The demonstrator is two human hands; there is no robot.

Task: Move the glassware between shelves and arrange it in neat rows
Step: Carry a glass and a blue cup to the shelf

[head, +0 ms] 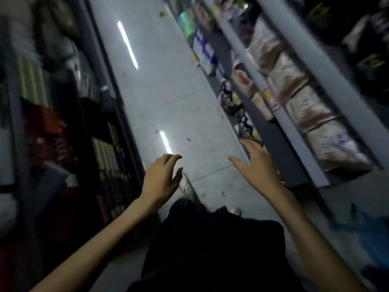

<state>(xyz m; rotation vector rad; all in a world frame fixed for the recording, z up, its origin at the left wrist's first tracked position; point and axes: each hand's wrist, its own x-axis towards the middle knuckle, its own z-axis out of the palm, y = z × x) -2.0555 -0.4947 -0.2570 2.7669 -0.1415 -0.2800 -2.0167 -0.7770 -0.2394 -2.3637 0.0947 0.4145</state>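
head view | left hand (162, 175) lower centre, grip loosely curled, empty | right hand (257, 165) right of it, fingers spread, grip wide, empty | floor (168, 91) aisle between blurred shelves (294, 114) | glassware: none discernible | progress: nothing in hand, no rows visible; moving and arranging apparently remain

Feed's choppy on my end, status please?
Left hand open, empty. Right hand open, empty. No glassware in view. Aisle floor ahead, shelves both sides.
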